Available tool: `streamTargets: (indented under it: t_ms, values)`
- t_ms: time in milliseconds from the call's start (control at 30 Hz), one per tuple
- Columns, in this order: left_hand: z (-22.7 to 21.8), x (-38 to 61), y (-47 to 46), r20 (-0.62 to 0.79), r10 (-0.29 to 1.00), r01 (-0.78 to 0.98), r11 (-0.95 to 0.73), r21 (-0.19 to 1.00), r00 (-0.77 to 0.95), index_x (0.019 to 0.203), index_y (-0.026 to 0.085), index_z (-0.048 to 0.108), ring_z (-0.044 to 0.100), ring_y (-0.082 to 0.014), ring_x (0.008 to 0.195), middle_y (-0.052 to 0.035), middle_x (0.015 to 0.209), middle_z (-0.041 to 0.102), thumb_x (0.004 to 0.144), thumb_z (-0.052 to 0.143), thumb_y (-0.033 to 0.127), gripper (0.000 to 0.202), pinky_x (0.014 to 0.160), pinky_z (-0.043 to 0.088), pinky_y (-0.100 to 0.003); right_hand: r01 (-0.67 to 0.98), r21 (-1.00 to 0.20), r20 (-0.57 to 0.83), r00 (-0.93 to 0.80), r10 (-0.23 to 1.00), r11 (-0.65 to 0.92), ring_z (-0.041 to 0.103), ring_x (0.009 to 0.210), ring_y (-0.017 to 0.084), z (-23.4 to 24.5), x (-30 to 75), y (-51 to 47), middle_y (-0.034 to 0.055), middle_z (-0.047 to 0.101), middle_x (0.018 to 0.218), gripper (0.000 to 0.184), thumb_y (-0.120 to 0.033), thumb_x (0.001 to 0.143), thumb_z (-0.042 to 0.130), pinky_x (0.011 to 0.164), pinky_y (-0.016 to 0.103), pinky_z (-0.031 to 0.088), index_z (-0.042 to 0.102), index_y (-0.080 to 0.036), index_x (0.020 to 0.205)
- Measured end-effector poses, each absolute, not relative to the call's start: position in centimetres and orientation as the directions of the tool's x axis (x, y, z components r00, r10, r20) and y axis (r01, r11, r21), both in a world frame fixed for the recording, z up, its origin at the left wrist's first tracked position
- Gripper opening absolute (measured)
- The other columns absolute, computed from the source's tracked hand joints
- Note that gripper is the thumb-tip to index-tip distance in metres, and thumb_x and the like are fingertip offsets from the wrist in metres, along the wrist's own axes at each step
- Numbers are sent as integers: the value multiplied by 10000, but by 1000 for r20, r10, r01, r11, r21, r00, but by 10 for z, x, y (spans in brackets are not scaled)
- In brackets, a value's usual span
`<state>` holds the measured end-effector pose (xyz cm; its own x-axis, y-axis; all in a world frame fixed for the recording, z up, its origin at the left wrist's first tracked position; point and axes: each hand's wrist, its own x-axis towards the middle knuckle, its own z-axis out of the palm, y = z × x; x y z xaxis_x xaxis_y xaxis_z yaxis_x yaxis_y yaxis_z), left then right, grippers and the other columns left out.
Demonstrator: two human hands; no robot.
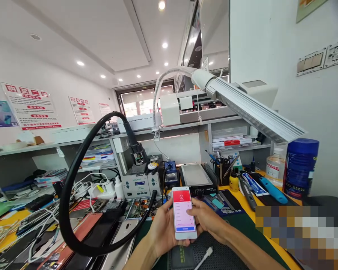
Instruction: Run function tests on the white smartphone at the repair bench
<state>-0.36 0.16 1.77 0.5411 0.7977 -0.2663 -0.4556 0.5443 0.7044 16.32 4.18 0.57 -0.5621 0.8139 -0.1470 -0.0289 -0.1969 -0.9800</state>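
Observation:
A white smartphone is held upright in front of me, its lit screen showing a red banner above a white list and a blue bar at the bottom. My left hand cradles it from the left and below, with fingers behind it. On the other side, my right hand grips the right edge, and its thumb lies over the screen. Below the phone is a dark perforated mat, with a white cable plug lying on it. Parts of the fingers behind the phone are hidden.
A thick black hose loops at left from a grey soldering station. Several phones and circuit boards lie left. A lamp hangs overhead. At right are a yellow bottle, a blue-handled tool and a blue canister.

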Motion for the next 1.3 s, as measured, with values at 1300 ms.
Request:
streamTargets:
  t_ms: [1300]
  values:
    - [2, 1, 5, -243, 838, -545, 511, 664, 489, 1080, 162, 644, 671, -244, 604, -89, 813, 715, 871, 537, 592, 489, 528, 466, -308, -66, -993, -33, -657, 754, -102, 717, 619, 194, -2, 163, 40, 77, 680, 1045, 723, -136, 598, 570, 486, 283, 579, 434, -249, 1299]
